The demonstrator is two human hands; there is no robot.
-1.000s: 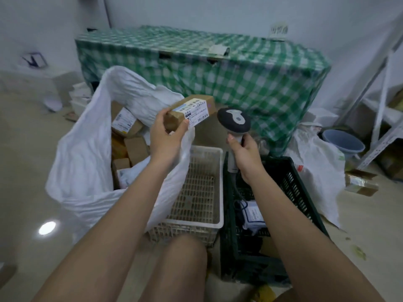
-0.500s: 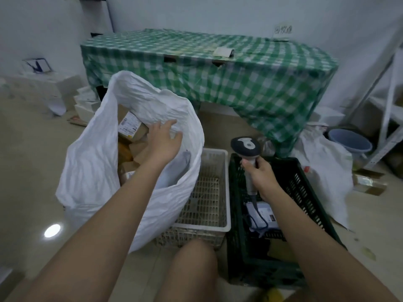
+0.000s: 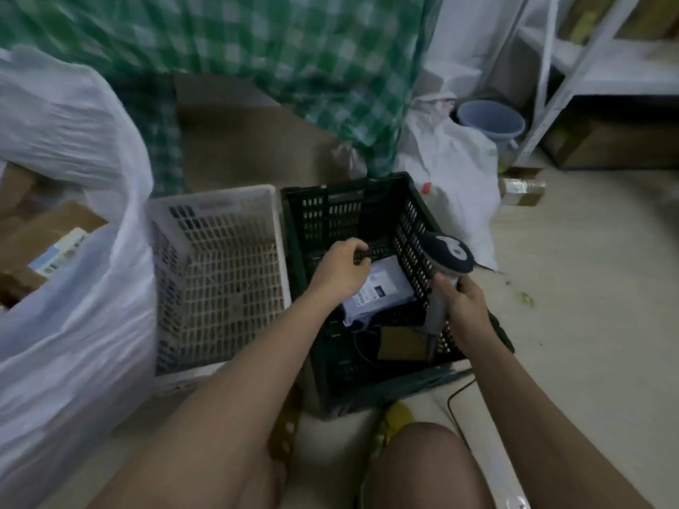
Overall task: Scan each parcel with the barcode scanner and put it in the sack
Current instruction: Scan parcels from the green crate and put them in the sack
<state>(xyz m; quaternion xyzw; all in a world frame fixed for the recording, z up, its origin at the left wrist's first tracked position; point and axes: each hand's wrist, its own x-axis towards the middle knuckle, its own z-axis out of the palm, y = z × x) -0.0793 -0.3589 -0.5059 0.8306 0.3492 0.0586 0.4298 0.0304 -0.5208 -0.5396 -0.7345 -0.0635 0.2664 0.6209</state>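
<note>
- Left hand [image 3: 340, 268]: inside the black crate [image 3: 411, 200], fingers curled over the upper edge of a grey poly-bag parcel [image 3: 382, 292]; whether it grips the parcel cannot be told.
- Right hand [image 3: 464, 306]: wrapped round the handle of the barcode scanner [image 3: 446, 257], above the crate's right wall.
- Parcel: flat on the crate floor, label up, a brown box [image 3: 402, 343] beside it.
- White crate [image 3: 216, 266]: touching the black crate's left wall.
- White sack [image 3: 73, 251]: left of the crates, mouth open, boxes inside.

sack [image 3: 66, 288] left | basket [image 3: 216, 273] middle | crate [image 3: 367, 200] right, parcel [image 3: 382, 288] inside
</note>
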